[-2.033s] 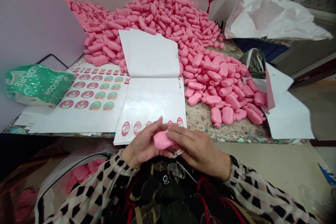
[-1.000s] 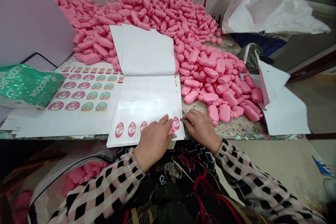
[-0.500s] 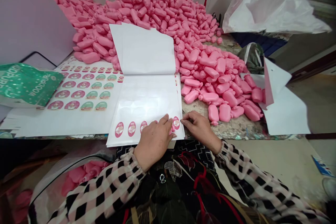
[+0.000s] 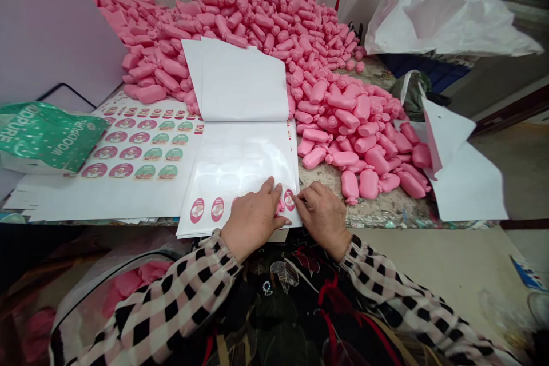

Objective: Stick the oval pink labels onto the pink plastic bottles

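Note:
My left hand (image 4: pixel 253 220) lies on the near edge of a white sticker sheet (image 4: pixel 240 160), its fingers curled over a small pink bottle (image 4: pixel 281 206) of which only a sliver shows. My right hand (image 4: pixel 322 214) is beside it, thumb and forefinger pinched at the edge of an oval pink sticker (image 4: pixel 289 199) at the sheet's near right corner. Two more oval stickers (image 4: pixel 207 209) remain on the sheet's bottom row; the rest of it is peeled bare.
A huge pile of pink bottles (image 4: pixel 266 17) fills the back and right of the table. A full sticker sheet (image 4: pixel 141 146) and a green bag (image 4: pixel 47 134) lie at the left. White plastic bag (image 4: pixel 429 11), loose white paper (image 4: pixel 467 189), and a bag of pink bottles (image 4: pixel 124 286) by my lap.
Two seconds ago both hands held the pink bottle over my lap. They have moved forward onto the sheet, and the right fingers have closed on the corner sticker.

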`<control>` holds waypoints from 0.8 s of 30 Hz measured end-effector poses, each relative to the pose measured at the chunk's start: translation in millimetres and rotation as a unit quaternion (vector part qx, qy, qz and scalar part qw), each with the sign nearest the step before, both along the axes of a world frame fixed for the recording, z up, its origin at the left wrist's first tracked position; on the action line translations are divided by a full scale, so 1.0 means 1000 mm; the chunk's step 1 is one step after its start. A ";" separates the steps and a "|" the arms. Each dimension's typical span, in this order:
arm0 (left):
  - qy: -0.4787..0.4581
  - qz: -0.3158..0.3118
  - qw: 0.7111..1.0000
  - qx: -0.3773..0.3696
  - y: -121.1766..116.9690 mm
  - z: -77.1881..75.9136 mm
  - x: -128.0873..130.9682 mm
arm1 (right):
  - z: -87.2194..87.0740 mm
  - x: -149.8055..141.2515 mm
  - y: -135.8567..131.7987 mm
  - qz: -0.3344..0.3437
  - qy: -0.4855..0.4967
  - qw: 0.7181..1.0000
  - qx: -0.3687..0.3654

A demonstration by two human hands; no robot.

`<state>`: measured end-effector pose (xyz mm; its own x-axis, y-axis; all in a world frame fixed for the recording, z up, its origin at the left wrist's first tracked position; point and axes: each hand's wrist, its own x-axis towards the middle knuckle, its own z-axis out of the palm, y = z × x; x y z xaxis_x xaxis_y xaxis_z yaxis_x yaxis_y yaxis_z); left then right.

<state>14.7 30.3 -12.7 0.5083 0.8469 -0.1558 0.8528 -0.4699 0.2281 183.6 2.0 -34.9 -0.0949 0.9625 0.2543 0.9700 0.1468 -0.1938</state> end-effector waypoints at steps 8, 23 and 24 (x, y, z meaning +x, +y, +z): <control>-0.023 -0.005 1.000 0.003 0.004 0.004 0.000 | -0.001 -0.001 -0.001 0.005 0.028 1.000 0.013; -0.287 0.114 0.947 -0.088 0.000 0.003 -0.014 | 0.016 0.007 -0.004 -0.063 0.358 0.931 0.043; -0.373 0.158 0.904 -0.136 0.000 0.005 -0.015 | 0.018 0.006 -0.003 -0.063 0.379 0.923 0.027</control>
